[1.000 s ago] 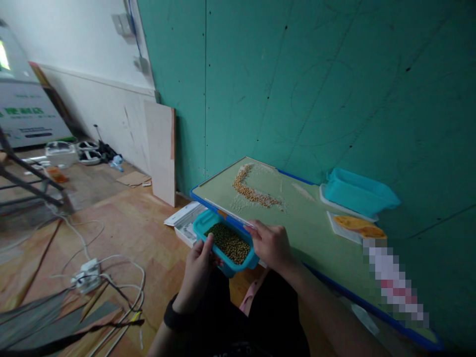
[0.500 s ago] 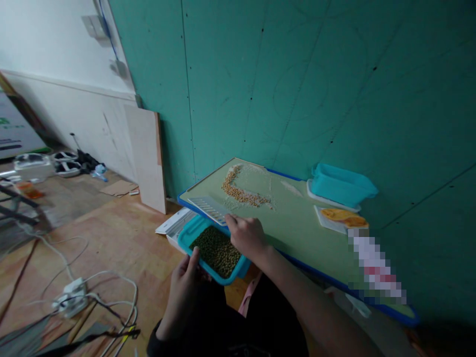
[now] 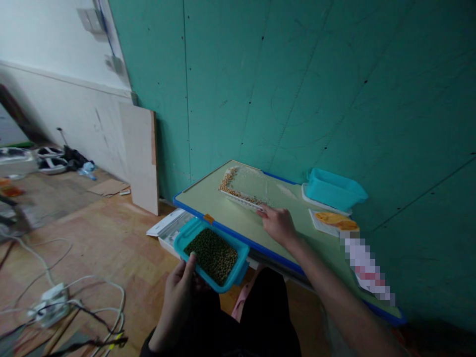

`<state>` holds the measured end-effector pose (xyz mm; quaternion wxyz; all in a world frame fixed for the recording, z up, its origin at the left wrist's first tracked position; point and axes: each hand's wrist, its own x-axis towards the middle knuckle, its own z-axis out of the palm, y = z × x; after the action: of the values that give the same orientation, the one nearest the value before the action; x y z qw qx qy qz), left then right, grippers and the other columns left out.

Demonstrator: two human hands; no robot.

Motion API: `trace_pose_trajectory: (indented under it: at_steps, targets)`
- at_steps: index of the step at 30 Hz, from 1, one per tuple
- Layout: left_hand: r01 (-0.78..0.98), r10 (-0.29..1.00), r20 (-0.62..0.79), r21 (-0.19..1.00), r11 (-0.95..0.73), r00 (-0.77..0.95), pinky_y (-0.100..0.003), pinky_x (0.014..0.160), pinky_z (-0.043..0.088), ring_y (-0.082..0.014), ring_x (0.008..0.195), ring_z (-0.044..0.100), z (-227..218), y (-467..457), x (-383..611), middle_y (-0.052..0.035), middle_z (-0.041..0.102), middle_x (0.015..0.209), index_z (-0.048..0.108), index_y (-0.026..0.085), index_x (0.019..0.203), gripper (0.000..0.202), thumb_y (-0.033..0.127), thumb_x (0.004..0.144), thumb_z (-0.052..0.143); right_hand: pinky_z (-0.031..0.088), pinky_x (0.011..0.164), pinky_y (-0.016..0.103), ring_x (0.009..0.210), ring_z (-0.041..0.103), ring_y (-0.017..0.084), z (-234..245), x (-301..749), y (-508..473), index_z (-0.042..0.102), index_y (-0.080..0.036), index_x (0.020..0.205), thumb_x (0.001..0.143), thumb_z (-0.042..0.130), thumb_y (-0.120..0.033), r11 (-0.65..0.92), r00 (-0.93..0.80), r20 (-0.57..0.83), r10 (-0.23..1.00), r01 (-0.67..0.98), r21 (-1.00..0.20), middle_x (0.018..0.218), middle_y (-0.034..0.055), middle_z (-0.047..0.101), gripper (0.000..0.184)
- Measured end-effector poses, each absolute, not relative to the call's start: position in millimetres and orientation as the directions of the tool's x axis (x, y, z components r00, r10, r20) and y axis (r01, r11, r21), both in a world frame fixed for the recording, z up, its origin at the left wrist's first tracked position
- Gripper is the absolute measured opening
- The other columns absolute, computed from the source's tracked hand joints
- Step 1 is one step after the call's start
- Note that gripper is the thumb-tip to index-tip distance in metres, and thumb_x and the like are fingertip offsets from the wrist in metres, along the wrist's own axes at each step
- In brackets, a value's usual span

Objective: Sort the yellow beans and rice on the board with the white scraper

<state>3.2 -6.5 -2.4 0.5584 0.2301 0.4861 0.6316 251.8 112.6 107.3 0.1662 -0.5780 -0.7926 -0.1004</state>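
A hand holds a flat white scraper to tan beans while the other hand holds a blue tub.
The right hand point(image 3: 278, 225) grasps one end of the scraper point(image 3: 241, 200), its long edge against the curved line of tan beans point(image 3: 227, 184) on the desk point(image 3: 293, 235); the left hand point(image 3: 178, 287) grips the near side of the blue tub point(image 3: 242, 254), just off the desk's near edge, with green and tan beans point(image 3: 211, 255) inside. Farther right on the desk stand a second blue tub point(image 3: 334, 189) and a yellow-orange item point(image 3: 336, 221).
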Motion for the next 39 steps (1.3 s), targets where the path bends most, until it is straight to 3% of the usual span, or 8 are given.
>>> trace_pose_trajectory:
  at_steps: [5,9,18,39]
  targets:
    - [-0.493,0.930,-0.255,0.864,0.097,-0.265,-0.022,0.043,0.040,-0.0114,0.043,0.050,-2.2,-5.9,2.7,0.0055,0.054,0.050,0.061,0.020,0.070,0.048,0.061,0.065,0.083,0.047,0.073,0.028,0.089,0.074,0.024,131.5,241.5,150.5,0.074,-0.018,0.105,0.096,0.056,-0.032,0.319,-0.203,0.455,0.867,0.927,-0.195,0.103,0.0119,0.078,0.024]
    - [-0.501,0.928,-0.242,0.863,0.071,-0.284,-0.021,0.043,0.039,-0.0102,0.043,0.048,-7.9,-3.5,1.3,0.0068,0.052,0.050,0.062,0.019,0.075,0.048,0.061,0.065,0.084,0.049,0.074,0.029,0.092,0.073,0.025,141.5,212.1,189.0,0.076,-0.017,0.099,0.092,0.062,-0.034,0.268,-0.136,0.413,0.901,0.922,-0.280,0.101,0.0134,0.078,0.023]
    - [-0.459,0.927,-0.267,0.880,0.123,-0.264,-0.022,0.044,0.039,-0.0106,0.045,0.048,-1.9,-6.8,0.3,0.0056,0.053,0.052,0.061,0.018,0.074,0.049,0.062,0.065,0.082,0.052,0.079,0.029,0.096,0.072,0.024,119.7,184.1,218.7,0.074,-0.015,0.104,0.089,0.065,-0.029,0.250,-0.021,0.398,0.917,0.809,-0.532,0.106,0.0127,0.077,0.023]
    - [-0.400,0.922,-0.260,0.907,0.131,-0.288,-0.025,0.047,0.041,-0.0143,0.048,0.054,4.9,-8.4,-1.0,0.0033,0.057,0.052,0.066,0.019,0.075,0.042,0.058,0.069,0.081,0.053,0.079,0.030,0.092,0.073,0.024,111.5,180.3,221.0,0.075,-0.014,0.094,0.084,0.069,-0.024,0.306,-0.062,0.392,0.918,0.739,-0.600,0.101,0.0131,0.078,0.015]
